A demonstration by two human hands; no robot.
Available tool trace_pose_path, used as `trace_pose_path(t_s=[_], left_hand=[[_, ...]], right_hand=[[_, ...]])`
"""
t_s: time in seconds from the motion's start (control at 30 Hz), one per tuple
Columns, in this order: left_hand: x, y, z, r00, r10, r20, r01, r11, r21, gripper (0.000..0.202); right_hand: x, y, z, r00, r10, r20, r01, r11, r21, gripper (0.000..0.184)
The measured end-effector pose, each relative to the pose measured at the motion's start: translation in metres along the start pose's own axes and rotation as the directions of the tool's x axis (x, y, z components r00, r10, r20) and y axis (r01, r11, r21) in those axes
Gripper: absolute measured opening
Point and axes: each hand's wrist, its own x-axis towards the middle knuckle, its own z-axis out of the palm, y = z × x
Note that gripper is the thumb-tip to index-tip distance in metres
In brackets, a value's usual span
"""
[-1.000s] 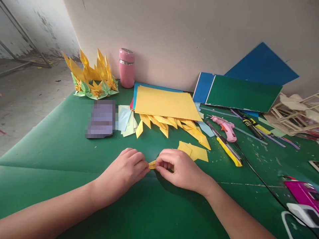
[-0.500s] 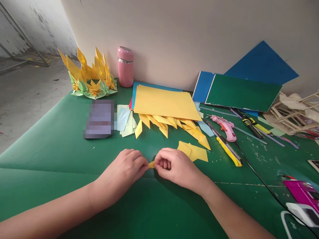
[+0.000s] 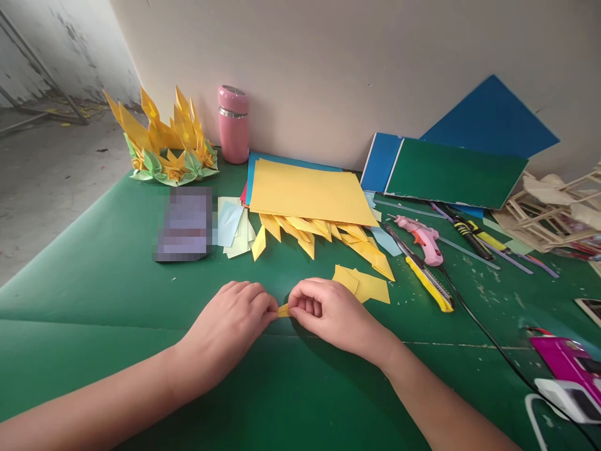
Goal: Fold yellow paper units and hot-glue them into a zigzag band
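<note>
Head view, both hands on one part. Left hand (image 3: pixel 235 329): thumb and fingers together, pinched on the left end of a small yellow paper piece (image 3: pixel 283 311). Right hand (image 3: pixel 340 319): thumb and index closed on the right end of the same piece, remaining fingers curled in toward the palm. Fingertips of the two hands near each other, not touching; only a short stretch of paper visible in the gap, ends hidden under the fingers. Can't tell how hard either pinch is.

Piece sits low over the near-middle of the green table (image 3: pixel 225 407); can't tell whether it touches the surface. Loose yellow squares (image 3: pixel 373 287) just beyond the right hand. Folded yellow points (image 3: pixel 307 245) farther back, partly under the yellow sheets (image 3: pixel 310 191). Cutter (image 3: pixel 432 287) and pink glue gun (image 3: pixel 425 241) off to the right, untouched.
</note>
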Motion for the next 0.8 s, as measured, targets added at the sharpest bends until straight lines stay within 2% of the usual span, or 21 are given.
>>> trace_pose_path(t_s=[0.13, 0.27, 0.67, 0.8], left_hand=[[-0.001, -0.001, 0.002, 1.000, 0.005, 0.018, -0.005, 0.999, 0.032, 0.036], [-0.002, 0.000, 0.002, 0.999, -0.032, 0.017, 0.032, 0.999, -0.008, 0.035], [-0.011, 0.006, 0.004, 0.983, -0.152, -0.106, 0.142, 0.985, -0.099, 0.032], [-0.013, 0.006, 0.001, 0.974, -0.207, -0.095, 0.191, 0.969, -0.157, 0.030]], right_hand=[[0.000, 0.000, 0.000, 1.000, -0.018, -0.002, 0.018, 1.000, -0.015, 0.014], [0.001, -0.001, 0.000, 1.000, -0.016, -0.001, 0.016, 1.000, -0.019, 0.015], [0.001, -0.003, 0.001, 0.999, 0.004, 0.034, -0.004, 1.000, -0.011, 0.017], [0.002, -0.005, 0.001, 0.998, 0.022, 0.052, -0.022, 1.000, -0.005, 0.017]])
